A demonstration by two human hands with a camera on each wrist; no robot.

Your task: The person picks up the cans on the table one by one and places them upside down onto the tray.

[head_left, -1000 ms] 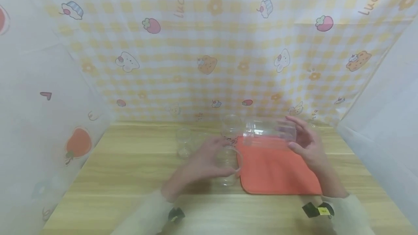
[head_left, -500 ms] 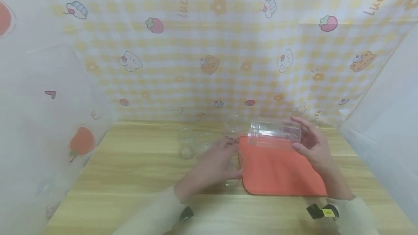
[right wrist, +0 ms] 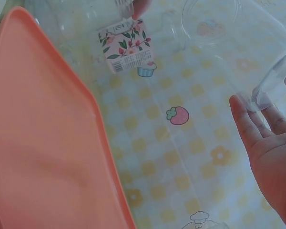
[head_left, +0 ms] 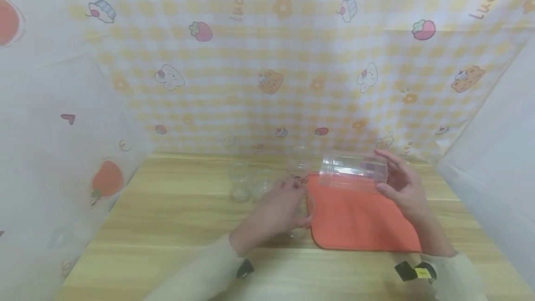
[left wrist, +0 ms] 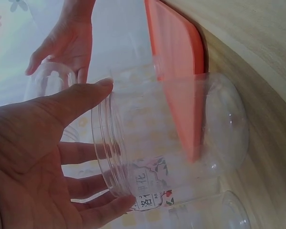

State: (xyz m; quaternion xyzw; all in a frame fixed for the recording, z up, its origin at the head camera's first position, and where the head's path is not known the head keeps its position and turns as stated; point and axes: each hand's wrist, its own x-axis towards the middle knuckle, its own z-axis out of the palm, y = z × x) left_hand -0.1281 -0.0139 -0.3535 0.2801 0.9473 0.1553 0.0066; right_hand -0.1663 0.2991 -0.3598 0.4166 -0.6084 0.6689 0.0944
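Note:
My left hand grips the threaded neck of a clear plastic jar that stands upright beside the orange-red tray. In the left wrist view the thumb is on one side of the rim and the fingers curl round the other. A second clear jar is held sideways over the tray's back part, its threaded mouth facing left. At its base end, the thumb and fingers of my right hand grip it. Its base rim also shows between the fingers in the right wrist view.
Several more clear jars stand to the left and behind, among them a left-hand jar, a middle jar and a rear jar. A floral label shows on one. A patterned cloth hangs behind the wooden table.
My left hand has moved a little to the right and its fingers have come in round the jar's neck. My right hand keeps the sideways jar in nearly the same place.

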